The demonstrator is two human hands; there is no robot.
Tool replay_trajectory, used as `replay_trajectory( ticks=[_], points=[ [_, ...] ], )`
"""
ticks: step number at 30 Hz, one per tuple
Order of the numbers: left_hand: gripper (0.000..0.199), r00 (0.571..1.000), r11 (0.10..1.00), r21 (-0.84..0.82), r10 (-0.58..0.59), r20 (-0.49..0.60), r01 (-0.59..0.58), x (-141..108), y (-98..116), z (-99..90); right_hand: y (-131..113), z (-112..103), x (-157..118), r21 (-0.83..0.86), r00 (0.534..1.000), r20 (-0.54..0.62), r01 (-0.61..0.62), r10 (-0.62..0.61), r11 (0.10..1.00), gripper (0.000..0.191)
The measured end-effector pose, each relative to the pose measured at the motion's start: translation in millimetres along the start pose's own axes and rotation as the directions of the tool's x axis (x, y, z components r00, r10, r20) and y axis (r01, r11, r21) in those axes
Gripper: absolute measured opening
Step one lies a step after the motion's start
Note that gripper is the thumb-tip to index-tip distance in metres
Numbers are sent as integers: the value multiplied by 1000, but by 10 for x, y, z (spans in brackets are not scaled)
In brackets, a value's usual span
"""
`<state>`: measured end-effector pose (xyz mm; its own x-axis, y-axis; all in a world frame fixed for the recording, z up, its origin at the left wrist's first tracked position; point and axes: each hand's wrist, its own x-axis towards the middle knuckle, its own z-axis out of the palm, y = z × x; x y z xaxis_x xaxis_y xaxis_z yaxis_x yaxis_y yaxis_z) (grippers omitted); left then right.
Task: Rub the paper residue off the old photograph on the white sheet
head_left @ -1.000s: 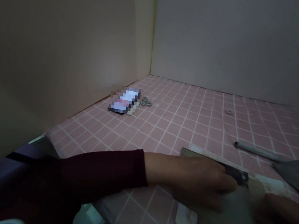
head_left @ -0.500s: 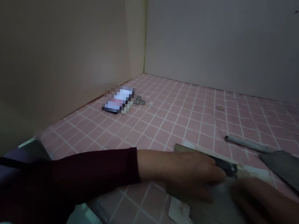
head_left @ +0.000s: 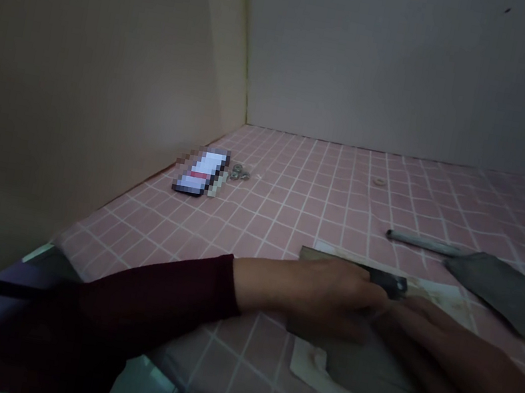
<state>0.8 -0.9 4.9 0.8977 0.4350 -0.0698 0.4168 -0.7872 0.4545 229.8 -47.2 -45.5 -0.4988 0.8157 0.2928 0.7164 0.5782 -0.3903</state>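
Note:
My left hand (head_left: 333, 297) lies with curled fingers over a grey-brown sheet (head_left: 363, 377), against a dark flat strip (head_left: 392, 285) with a small shiny spot near its end. What its fingertips hold is hidden. Close beside it, my right hand (head_left: 451, 365) reaches in from the right, low over the same sheet. Its fingers are smeared by motion, and anything in them cannot be made out. Under the sheet is white paper (head_left: 307, 363) with stained, worn edges.
The table has a pink checked cover (head_left: 289, 188). A lit phone (head_left: 203, 172) lies at the back left beside several small metal rings (head_left: 237, 172). A pale ring (head_left: 379, 182), a thin rod (head_left: 422, 242) and a dark grey cloth-like piece (head_left: 499, 292) lie farther right. Walls border the back and left.
The view has shifted slightly, so the table things appear a little farther left. My right hand has moved left, nearer my left hand, which stays on the sheet.

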Motion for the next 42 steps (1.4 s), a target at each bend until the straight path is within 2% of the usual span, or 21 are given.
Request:
replay_trajectory(
  ticks=[3,5,9,13,16,21,26,30,32,37,42],
  points=[
    [15,999,999,-15,32,-38,-33,0,-37,53,-41,-84,6,-10,995,93,31,-30,999,15],
    [16,997,999,-19,30,-69,-32,5,-51,90,-94,-139,22,-37,992,107,-64,68,997,14],
    [15,995,999,-37,-21,-100,18,33,-67,125,-154,-180,85,25,986,164,18,-22,1000,17],
    [16,996,999,-37,-27,-89,24,55,-76,127,-97,-270,75,-4,974,226,-28,28,1000,17],
    [12,996,998,-45,-46,-75,43,61,-79,140,-107,-289,70,-14,978,202,-44,46,999,17],
    [8,994,998,-30,-60,-95,58,64,-89,157,-156,-229,114,69,986,157,39,-49,997,14],
    [8,996,998,-43,-46,-72,43,67,-109,160,-113,-262,101,10,980,197,-31,29,999,12],
    [9,995,998,-20,-60,-82,59,67,-129,175,-157,-202,128,26,991,131,5,-8,1000,10],
    [10,994,998,-10,-67,-85,67,67,-130,176,-152,-210,136,10,990,136,19,-20,1000,13],
    [10,996,997,-20,-71,-60,70,74,-114,153,-114,-284,122,-30,980,185,-64,69,997,14],
    [10,996,997,-25,-70,-53,69,83,-126,158,-172,-211,147,18,989,146,5,-8,1000,17]
  ],
)
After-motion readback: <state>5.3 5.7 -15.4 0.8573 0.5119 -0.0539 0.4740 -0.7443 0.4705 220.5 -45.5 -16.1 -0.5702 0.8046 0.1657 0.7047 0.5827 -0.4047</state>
